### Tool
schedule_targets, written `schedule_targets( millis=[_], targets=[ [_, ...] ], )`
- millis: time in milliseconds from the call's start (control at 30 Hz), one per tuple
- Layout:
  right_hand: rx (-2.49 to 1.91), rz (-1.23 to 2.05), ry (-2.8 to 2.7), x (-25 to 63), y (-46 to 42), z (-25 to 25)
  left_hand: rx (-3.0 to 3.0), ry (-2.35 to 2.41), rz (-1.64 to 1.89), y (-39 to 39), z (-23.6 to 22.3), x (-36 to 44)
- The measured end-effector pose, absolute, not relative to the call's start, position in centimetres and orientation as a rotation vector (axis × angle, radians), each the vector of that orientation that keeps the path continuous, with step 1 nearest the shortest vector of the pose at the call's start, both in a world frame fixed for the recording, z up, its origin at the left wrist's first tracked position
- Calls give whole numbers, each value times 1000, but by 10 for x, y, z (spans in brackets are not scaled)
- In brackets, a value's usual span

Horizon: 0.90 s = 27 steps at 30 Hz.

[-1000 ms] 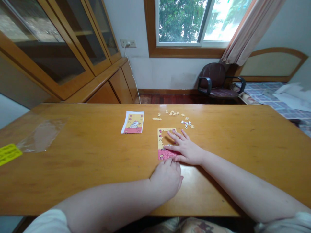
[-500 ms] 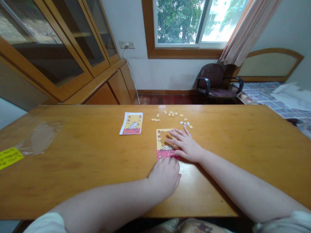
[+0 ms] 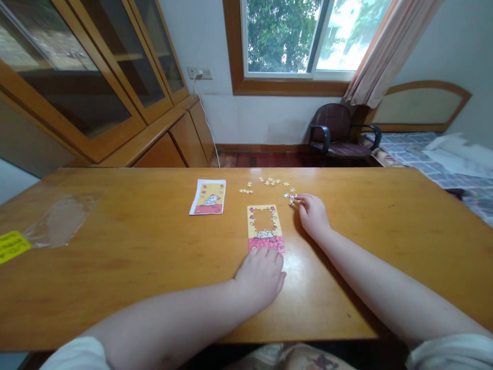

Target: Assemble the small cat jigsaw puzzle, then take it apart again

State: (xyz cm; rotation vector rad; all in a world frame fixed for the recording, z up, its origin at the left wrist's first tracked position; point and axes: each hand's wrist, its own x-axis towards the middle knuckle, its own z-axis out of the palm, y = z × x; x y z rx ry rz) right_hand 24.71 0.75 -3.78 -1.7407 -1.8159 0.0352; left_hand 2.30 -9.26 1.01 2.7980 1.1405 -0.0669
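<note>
A partly assembled jigsaw puzzle [image 3: 265, 243] lies flat on the table, pink below and yellow around an open gap in its upper half. Across its lower edge rests my left hand [image 3: 261, 272], fingers curled together and pressing on it; the fingertips are partly hidden. My right hand [image 3: 313, 213] is to the right of the puzzle, with thumb and fingers closed at a small cluster of puzzle pieces [image 3: 291, 201]. A piece seems to be between its fingertips, mostly covered. More loose pale pieces [image 3: 270, 181] lie scattered beyond the puzzle.
A reference picture [image 3: 210, 198] of a white animal lies to the left of the puzzle. Clear plastic film [image 3: 63, 221] and a yellow label [image 3: 13, 246] are at the table's left. Beyond the table [image 3: 154, 246] stand a cabinet [image 3: 181, 139] and an armchair [image 3: 333, 128].
My right hand has moved from over the puzzle, fingers spread, to the loose pieces on the right, where its fingers have closed. The left hand stays at the puzzle's lower edge.
</note>
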Motion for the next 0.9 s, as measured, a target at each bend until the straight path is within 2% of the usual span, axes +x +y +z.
schedule_targets(
  millis=[133, 267, 567, 900],
  targets=[
    [-1879, 45, -1842, 257, 22, -13, 2803, 1141, -62, -93, 8, 24],
    [-2056, 222, -1622, 265, 41, -4, 2806, 1141, -63, -93, 7, 24],
    [-1732, 134, -2129, 265, 35, -25, 2819, 1126, -82, -93, 8, 23],
    [-1764, 87, -2196, 265, 34, -25, 2805, 1122, -49, -93, 8, 22]
  ],
)
